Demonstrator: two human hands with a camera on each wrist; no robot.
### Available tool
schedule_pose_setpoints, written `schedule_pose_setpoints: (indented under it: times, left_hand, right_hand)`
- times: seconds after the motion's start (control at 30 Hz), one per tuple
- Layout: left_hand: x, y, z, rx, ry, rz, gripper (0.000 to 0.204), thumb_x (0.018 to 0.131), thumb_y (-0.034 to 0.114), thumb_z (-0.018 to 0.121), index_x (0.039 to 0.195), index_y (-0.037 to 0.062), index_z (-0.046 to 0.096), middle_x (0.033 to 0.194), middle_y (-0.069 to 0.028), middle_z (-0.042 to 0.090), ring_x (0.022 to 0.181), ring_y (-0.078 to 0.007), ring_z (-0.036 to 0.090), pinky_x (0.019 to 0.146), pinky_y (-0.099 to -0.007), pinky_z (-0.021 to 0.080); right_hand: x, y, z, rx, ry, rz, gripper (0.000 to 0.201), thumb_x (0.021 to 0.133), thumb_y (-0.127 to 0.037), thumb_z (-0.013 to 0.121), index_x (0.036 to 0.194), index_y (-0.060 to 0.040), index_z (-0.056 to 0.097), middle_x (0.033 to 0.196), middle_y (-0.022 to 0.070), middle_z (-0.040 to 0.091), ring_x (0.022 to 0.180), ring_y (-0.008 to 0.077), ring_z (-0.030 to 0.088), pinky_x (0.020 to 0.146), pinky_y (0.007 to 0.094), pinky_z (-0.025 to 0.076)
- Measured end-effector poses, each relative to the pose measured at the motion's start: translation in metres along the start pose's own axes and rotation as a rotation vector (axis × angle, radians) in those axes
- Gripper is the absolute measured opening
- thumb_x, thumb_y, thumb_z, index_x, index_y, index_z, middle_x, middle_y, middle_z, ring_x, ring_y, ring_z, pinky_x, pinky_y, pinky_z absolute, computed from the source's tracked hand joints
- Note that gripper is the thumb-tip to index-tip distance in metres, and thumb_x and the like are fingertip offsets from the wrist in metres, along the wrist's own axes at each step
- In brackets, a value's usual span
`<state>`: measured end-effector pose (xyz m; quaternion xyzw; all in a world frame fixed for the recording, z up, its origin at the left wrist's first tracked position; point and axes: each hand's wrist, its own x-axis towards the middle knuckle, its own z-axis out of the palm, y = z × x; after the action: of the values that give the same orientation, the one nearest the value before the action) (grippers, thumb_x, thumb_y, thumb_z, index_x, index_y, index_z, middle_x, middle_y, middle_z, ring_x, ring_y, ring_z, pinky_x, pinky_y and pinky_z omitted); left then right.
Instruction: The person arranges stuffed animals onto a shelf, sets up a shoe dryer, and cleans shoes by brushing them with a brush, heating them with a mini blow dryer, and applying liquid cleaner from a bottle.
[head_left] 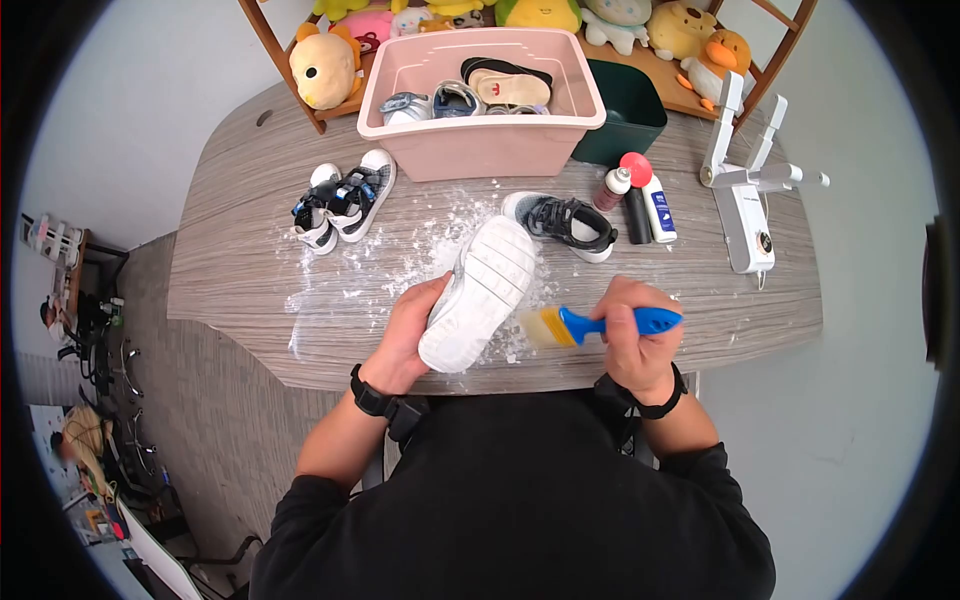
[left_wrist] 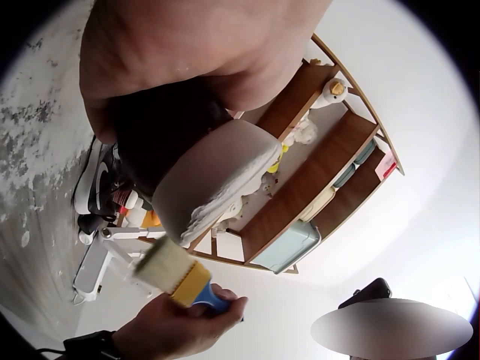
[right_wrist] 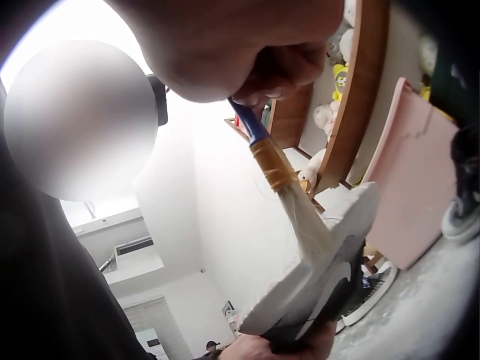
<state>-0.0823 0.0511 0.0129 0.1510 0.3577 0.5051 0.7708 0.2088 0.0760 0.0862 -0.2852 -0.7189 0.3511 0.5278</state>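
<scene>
My left hand [head_left: 405, 328] grips a shoe [head_left: 482, 290] over the front of the table, its pale sole turned up and coated with white powder. In my right hand [head_left: 642, 345] is a paintbrush [head_left: 567, 326] with a blue handle, a yellow band and pale bristles. The bristles point at the sole's right edge, and in the right wrist view the brush [right_wrist: 276, 166] overlaps the sole's rim. A dark sneaker [head_left: 572, 226] lies just beyond the held shoe. White powder [head_left: 440, 235] is scattered over the table around it.
A pair of checked shoes [head_left: 347, 200] stands at the left. Behind are a pink bin [head_left: 480, 150] holding shoes and a dark green bin [head_left: 625, 115]. Several bottles [head_left: 657, 210] lie or stand right of the sneaker, near a white folding-arm device [head_left: 745, 225]. Plush toys [head_left: 325, 68] line a wooden shelf.
</scene>
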Motion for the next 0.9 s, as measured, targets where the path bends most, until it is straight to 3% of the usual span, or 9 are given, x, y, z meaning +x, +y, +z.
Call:
schedule_pose_setpoints:
  times: [0.13, 0.27, 0.33, 0.47, 0.53, 0.63, 0.73, 0.8, 0.9]
  left_hand:
    - [-0.003, 0.003, 0.004, 0.061, -0.011, -0.031, 0.041, 0.116, 0.022, 0.051, 0.140, -0.0093, 0.061, 0.127, -0.0198, 0.075, 0.107, -0.0252, 0.079, 0.091, -0.0371, 0.066]
    - [-0.004, 0.004, 0.000, 0.074, 0.004, -0.010, 0.042, 0.115, 0.022, 0.052, 0.142, -0.0099, 0.060, 0.127, -0.0199, 0.076, 0.107, -0.0254, 0.079, 0.091, -0.0365, 0.066]
    - [-0.006, 0.006, -0.002, 0.069, -0.008, -0.001, 0.042, 0.115, 0.022, 0.052, 0.142, -0.0102, 0.060, 0.127, -0.0199, 0.076, 0.106, -0.0254, 0.079, 0.091, -0.0364, 0.066]
    - [-0.005, 0.005, -0.005, 0.067, -0.023, 0.004, 0.042, 0.116, 0.022, 0.052, 0.141, -0.0104, 0.061, 0.126, -0.0199, 0.076, 0.106, -0.0252, 0.079, 0.090, -0.0364, 0.067]
    - [-0.005, 0.005, -0.005, 0.079, -0.011, 0.004, 0.041, 0.116, 0.022, 0.052, 0.140, -0.0103, 0.061, 0.126, -0.0200, 0.076, 0.106, -0.0252, 0.079, 0.090, -0.0363, 0.067]
    - [-0.007, 0.005, -0.003, 0.085, 0.014, 0.004, 0.040, 0.115, 0.022, 0.053, 0.136, -0.0097, 0.064, 0.122, -0.0196, 0.077, 0.104, -0.0251, 0.080, 0.089, -0.0360, 0.067]
    - [-0.004, 0.004, -0.008, 0.117, -0.005, 0.004, 0.038, 0.115, 0.023, 0.054, 0.131, -0.0089, 0.067, 0.118, -0.0184, 0.079, 0.101, -0.0239, 0.080, 0.087, -0.0353, 0.067]
    - [-0.002, 0.003, -0.010, 0.173, -0.007, 0.006, 0.037, 0.115, 0.023, 0.053, 0.128, -0.0081, 0.069, 0.115, -0.0168, 0.079, 0.098, -0.0229, 0.080, 0.085, -0.0347, 0.066]
    - [-0.004, 0.005, -0.007, 0.166, 0.021, 0.017, 0.034, 0.115, 0.022, 0.054, 0.124, -0.0066, 0.070, 0.112, -0.0152, 0.080, 0.096, -0.0211, 0.080, 0.083, -0.0337, 0.066]
  right_hand:
    - [0.018, -0.008, 0.014, -0.072, 0.032, -0.181, 0.015, 0.102, -0.010, 0.070, 0.090, -0.0005, 0.071, 0.075, 0.0103, 0.068, 0.063, 0.0215, 0.063, 0.058, 0.0341, 0.047]
    - [0.008, -0.002, -0.002, -0.199, -0.084, -0.009, 0.014, 0.102, -0.012, 0.073, 0.095, 0.0006, 0.072, 0.077, 0.0115, 0.068, 0.064, 0.0223, 0.063, 0.059, 0.0346, 0.048]
    - [0.009, 0.002, 0.004, -0.062, 0.092, -0.101, 0.013, 0.102, -0.011, 0.073, 0.095, 0.0006, 0.073, 0.077, 0.0120, 0.067, 0.063, 0.0223, 0.063, 0.059, 0.0342, 0.048]
    - [0.021, -0.004, 0.012, -0.062, 0.047, -0.195, 0.015, 0.103, -0.011, 0.072, 0.094, 0.0007, 0.072, 0.078, 0.0120, 0.068, 0.063, 0.0214, 0.063, 0.058, 0.0335, 0.048]
    - [0.010, 0.001, 0.004, -0.145, -0.034, 0.026, 0.012, 0.101, -0.010, 0.073, 0.095, 0.0007, 0.072, 0.081, 0.0122, 0.068, 0.066, 0.0212, 0.065, 0.060, 0.0333, 0.049]
    - [0.010, 0.003, 0.008, -0.024, 0.154, -0.060, 0.009, 0.100, -0.007, 0.074, 0.095, 0.0008, 0.072, 0.083, 0.0120, 0.069, 0.066, 0.0223, 0.064, 0.060, 0.0335, 0.049]
    - [0.028, -0.012, 0.013, -0.176, -0.024, -0.124, 0.007, 0.099, -0.004, 0.074, 0.095, 0.0012, 0.071, 0.083, 0.0114, 0.069, 0.065, 0.0237, 0.065, 0.060, 0.0333, 0.049]
    - [0.017, -0.008, 0.010, -0.204, -0.055, -0.018, 0.005, 0.098, -0.003, 0.075, 0.096, 0.0009, 0.072, 0.084, 0.0111, 0.069, 0.066, 0.0251, 0.064, 0.061, 0.0339, 0.050]
    - [0.014, -0.003, 0.011, -0.109, 0.122, 0.079, 0.005, 0.097, -0.003, 0.076, 0.095, -0.0008, 0.072, 0.082, 0.0108, 0.069, 0.067, 0.0249, 0.064, 0.061, 0.0339, 0.050]
